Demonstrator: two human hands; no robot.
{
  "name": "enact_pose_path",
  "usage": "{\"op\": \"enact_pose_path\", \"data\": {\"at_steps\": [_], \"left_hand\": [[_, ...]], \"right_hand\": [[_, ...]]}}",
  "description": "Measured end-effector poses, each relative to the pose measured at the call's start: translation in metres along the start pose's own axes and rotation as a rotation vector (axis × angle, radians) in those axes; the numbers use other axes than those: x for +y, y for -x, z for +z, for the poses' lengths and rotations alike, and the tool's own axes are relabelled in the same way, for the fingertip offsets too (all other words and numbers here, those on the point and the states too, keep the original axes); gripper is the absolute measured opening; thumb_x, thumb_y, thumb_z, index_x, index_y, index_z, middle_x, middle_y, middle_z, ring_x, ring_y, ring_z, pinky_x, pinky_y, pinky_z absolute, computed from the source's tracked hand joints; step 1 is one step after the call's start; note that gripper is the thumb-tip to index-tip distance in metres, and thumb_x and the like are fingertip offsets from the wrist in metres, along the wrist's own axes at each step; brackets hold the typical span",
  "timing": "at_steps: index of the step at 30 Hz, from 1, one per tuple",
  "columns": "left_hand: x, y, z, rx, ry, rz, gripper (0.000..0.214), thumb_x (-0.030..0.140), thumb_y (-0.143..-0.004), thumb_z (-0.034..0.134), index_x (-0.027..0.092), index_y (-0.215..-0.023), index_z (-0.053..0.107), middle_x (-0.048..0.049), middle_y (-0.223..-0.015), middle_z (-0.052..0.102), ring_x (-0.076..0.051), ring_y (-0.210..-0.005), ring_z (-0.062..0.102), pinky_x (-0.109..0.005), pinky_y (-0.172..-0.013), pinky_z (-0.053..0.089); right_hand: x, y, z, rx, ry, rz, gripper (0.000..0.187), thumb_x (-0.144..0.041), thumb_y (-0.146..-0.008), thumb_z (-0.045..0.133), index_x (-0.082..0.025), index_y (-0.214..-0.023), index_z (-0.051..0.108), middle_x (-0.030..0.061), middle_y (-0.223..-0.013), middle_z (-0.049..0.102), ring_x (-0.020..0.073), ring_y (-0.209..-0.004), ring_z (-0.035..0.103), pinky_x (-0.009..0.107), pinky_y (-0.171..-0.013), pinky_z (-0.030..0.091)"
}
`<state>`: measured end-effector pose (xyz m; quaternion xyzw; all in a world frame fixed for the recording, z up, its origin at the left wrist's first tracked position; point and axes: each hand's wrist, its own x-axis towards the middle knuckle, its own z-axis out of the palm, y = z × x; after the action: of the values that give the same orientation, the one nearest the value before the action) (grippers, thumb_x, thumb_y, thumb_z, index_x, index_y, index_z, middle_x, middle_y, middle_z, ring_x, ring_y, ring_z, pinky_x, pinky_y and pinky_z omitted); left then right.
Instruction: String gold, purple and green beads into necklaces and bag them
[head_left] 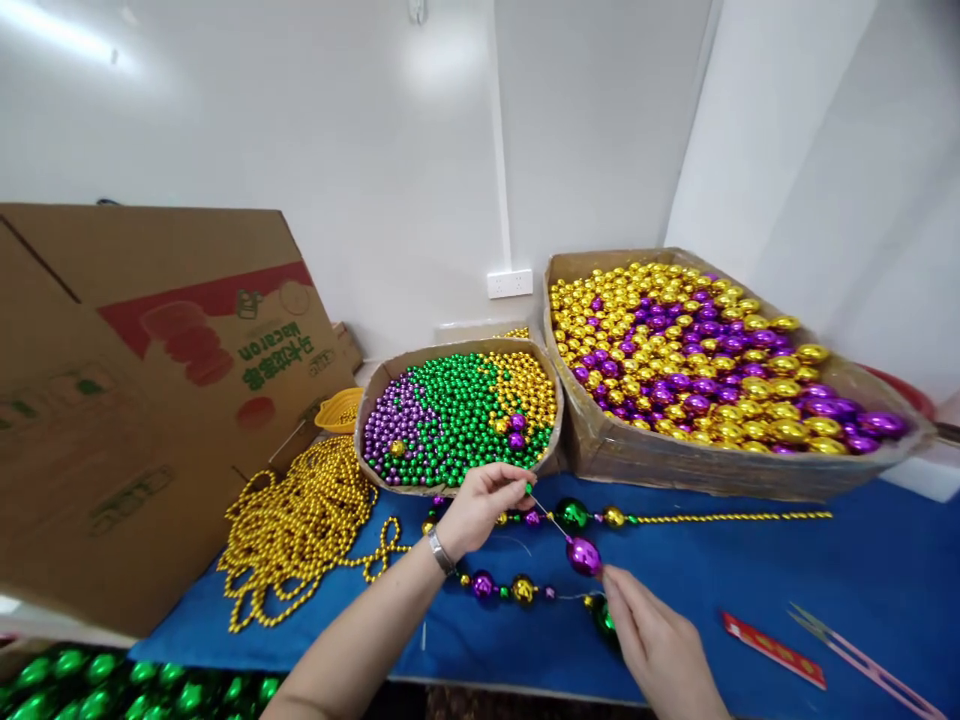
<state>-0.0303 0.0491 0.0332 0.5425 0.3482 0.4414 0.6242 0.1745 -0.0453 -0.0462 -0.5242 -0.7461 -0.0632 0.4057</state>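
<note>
My left hand (484,505) pinches a small green bead (529,488) on a thin needle or thread just in front of the small bead box (459,352). My right hand (660,645) is closed on the thread's lower end beside a large purple bead (583,555) strung on it, with a big green bead (604,618) under its fingers. A partly strung garland of green, gold and purple beads (592,517) lies on the blue table cover (862,570) between my hands.
A big cardboard box of gold and purple balls (720,360) stands at the back right. Gold bead strands (300,530) are heaped at the left, beside a large leaning carton (135,400). A red ruler (772,650) and snips (862,660) lie at the right. Green balls (112,685) sit below left.
</note>
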Motion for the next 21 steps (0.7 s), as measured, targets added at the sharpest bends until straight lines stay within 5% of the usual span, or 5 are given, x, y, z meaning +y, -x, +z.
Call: {"op": "enact_pose_path", "data": {"at_steps": [5,9,15,18,21], "left_hand": [[0.008,-0.005,-0.023,-0.085,-0.653,0.160,0.042,0.041,-0.080,0.060,0.019,-0.115,0.059,-0.0088,-0.105,0.063,-0.017,-0.084,0.061,-0.028,-0.074,0.049],[0.029,-0.020,-0.092,0.299,-1.411,0.037,0.033,0.031,-0.085,0.052,0.020,-0.116,0.056,-0.0115,-0.122,0.053,-0.025,-0.114,0.047,-0.039,-0.096,0.038],[0.043,-0.023,-0.173,0.461,-1.422,-0.179,0.018,0.016,-0.072,0.062,0.015,-0.090,0.063,-0.0148,-0.102,0.060,-0.034,-0.108,0.051,-0.050,-0.089,0.040],[0.039,-0.019,-0.172,0.450,-1.306,-0.164,0.021,0.018,-0.075,0.059,0.014,-0.096,0.062,-0.0131,-0.101,0.061,-0.029,-0.101,0.057,-0.044,-0.088,0.043],[0.029,-0.013,-0.146,0.376,-1.144,-0.110,0.032,0.029,-0.086,0.048,0.016,-0.114,0.055,-0.0098,-0.104,0.063,-0.021,-0.094,0.062,-0.034,-0.081,0.049]], "right_hand": [[0.009,0.006,0.000,-0.016,-0.037,0.053,0.035,-0.036,-0.093,0.035,-0.019,-0.096,0.065,0.0060,-0.087,0.073,0.0200,-0.074,0.070,0.025,-0.068,0.056],[0.018,0.012,-0.003,-0.059,-0.082,0.157,0.037,-0.045,-0.091,0.036,-0.023,-0.095,0.066,0.0043,-0.088,0.073,0.0206,-0.076,0.070,0.026,-0.069,0.056],[0.013,0.011,0.004,-0.046,-0.054,0.095,0.040,-0.041,-0.093,0.032,-0.021,-0.094,0.066,0.0047,-0.085,0.073,0.0193,-0.074,0.071,0.024,-0.067,0.057],[0.006,0.008,0.007,-0.007,-0.013,0.003,0.038,-0.034,-0.095,0.030,-0.018,-0.095,0.064,0.0062,-0.085,0.073,0.0187,-0.073,0.071,0.023,-0.064,0.056],[0.000,0.004,0.006,0.001,-0.006,-0.027,0.034,-0.028,-0.095,0.031,-0.016,-0.096,0.062,0.0063,-0.085,0.073,0.0179,-0.073,0.071,0.023,-0.062,0.056]]}}
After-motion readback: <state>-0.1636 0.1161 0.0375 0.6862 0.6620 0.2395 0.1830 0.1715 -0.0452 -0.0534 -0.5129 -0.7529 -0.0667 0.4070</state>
